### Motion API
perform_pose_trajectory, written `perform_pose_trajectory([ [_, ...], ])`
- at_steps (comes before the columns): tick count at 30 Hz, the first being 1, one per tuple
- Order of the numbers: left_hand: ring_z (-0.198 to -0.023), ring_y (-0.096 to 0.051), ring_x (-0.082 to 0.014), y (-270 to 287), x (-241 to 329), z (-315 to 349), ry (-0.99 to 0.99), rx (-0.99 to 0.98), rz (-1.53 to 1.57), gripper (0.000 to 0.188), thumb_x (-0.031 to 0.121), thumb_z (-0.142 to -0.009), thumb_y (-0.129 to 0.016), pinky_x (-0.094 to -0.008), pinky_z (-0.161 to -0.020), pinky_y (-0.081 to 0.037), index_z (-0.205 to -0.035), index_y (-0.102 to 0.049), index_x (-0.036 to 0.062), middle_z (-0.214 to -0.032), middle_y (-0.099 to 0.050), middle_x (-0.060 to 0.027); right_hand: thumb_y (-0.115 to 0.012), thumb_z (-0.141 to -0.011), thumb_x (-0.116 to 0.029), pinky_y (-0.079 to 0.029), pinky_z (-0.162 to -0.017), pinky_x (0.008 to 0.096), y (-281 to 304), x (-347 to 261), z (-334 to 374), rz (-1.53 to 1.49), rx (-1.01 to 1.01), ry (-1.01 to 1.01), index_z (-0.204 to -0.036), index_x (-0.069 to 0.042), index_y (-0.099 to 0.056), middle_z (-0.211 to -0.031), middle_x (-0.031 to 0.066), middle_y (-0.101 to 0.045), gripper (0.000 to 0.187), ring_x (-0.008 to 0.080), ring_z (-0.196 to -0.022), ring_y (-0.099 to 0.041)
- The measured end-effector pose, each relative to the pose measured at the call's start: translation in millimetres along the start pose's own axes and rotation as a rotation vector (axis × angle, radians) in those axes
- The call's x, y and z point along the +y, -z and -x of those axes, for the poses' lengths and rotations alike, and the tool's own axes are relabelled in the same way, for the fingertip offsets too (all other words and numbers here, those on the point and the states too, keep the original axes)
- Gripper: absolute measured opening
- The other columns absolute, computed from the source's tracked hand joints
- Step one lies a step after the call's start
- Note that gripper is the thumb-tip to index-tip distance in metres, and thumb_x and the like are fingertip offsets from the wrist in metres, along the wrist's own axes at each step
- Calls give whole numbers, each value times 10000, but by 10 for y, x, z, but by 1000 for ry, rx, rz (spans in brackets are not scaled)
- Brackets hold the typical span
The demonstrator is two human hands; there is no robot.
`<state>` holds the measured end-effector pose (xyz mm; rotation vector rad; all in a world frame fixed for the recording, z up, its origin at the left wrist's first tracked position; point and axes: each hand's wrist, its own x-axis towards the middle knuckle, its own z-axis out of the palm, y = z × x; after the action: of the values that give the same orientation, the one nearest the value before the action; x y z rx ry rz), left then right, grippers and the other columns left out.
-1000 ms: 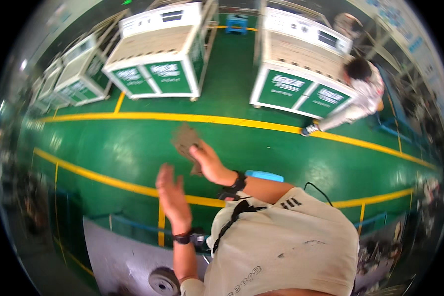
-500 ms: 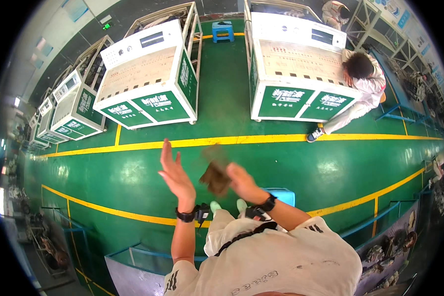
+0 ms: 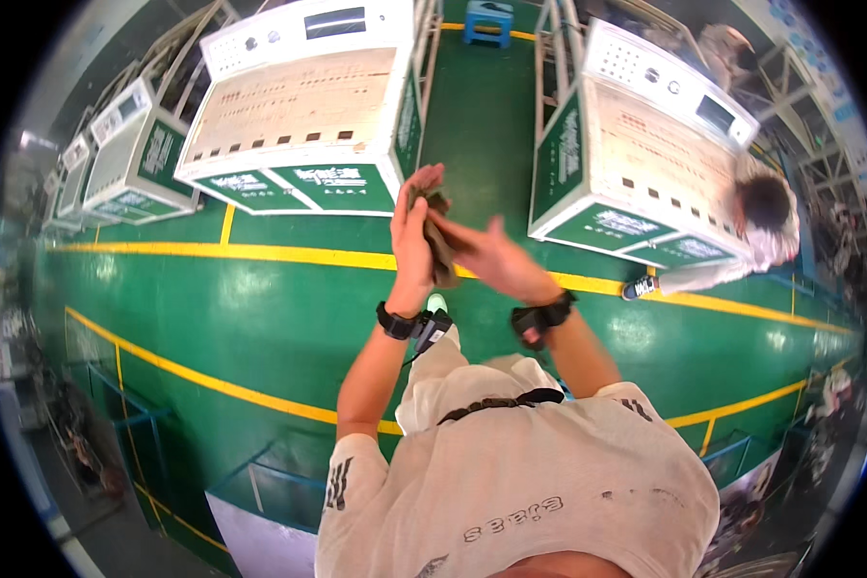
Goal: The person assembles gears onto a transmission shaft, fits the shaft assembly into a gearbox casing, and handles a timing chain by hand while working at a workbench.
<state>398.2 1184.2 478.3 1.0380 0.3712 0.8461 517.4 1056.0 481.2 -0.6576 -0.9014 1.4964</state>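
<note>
A crumpled brown cloth (image 3: 441,255) is pressed between my two palms, out in front of my body. My left hand (image 3: 414,236) is upright with its fingers stretched upward and its thumb lying over the cloth's upper part. From the right, my right hand (image 3: 501,260) comes against the cloth; its thumb sticks up, and its fingertips are partly hidden by the cloth and blurred. Black bands circle both wrists. A small black device (image 3: 433,330) hangs by the left one.
White-and-green control consoles stand ahead, one at left (image 3: 299,106) and one at right (image 3: 655,144). A person (image 3: 766,207) leans on the right console. A blue stool (image 3: 488,24) is between them, farther back. Yellow lines (image 3: 299,253) cross the green floor. Blue-framed racks (image 3: 270,472) are near me.
The cloth was in my right hand, apart from my left. Now both hands have risen and come together on it. The view has shifted, so the consoles sit differently.
</note>
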Motion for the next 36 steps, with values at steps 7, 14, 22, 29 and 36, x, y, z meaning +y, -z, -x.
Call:
perform_pose_trajectory([
  [7, -1618, -300, -290, -187, 185, -1579, 392, -51, 674, 744, 558, -1125, -281, -528, -1296, -281, -1699, -310, 85, -1759, -330, -104, -486, -1078, -564, -155, -1330, 538, 742, -753, -1258, 1263, 294, 270, -1661, -18, -361, -1759, 211, -270, 809, 387, -1646, -212],
  [14, -1649, -212, -353, -632, -312, -3628, 603, -366, 670, 935, 729, -1089, -247, -552, -1324, -211, -1711, -222, 33, -1786, -228, -172, -739, -864, -83, -270, -1316, 538, 2293, -1771, -1772, 1535, 254, 357, -1572, -53, -532, -1663, 159, -470, 738, 402, -1580, -365],
  [22, -1644, -222, -374, -1433, -656, -5898, 731, -443, 843, 974, 754, -1056, -373, -580, -1319, -224, -1717, -208, 57, -1795, -193, -178, -727, -791, -8, -296, -1286, 523, 4151, -3576, -2099, 1450, 720, 681, -1472, -78, -668, -1707, 227, -400, 687, 436, -1580, -382],
  [29, -1594, -298, -458, -1686, -809, -7773, 719, -371, 638, 1055, 816, -1046, -196, -537, -1306, -279, -1690, -220, -19, -1730, -292, -271, -649, -835, 62, -290, -1287, 592, 5537, -3894, -3461, 1577, 354, 337, -1508, -146, -633, -1670, 150, -467, 705, 379, -1553, -414],
  [36, -1613, -272, -439, -1159, -1398, -9978, 611, -310, 548, 1018, 791, -1061, -227, -601, -1281, -302, -1681, -240, -16, -1742, -264, -271, -471, -1028, -353, -477, -1176, 501, 6935, -4918, -4403, 834, 1046, 821, -1545, -16, -513, -1603, 211, -504, 619, 350, -1420, -569],
])
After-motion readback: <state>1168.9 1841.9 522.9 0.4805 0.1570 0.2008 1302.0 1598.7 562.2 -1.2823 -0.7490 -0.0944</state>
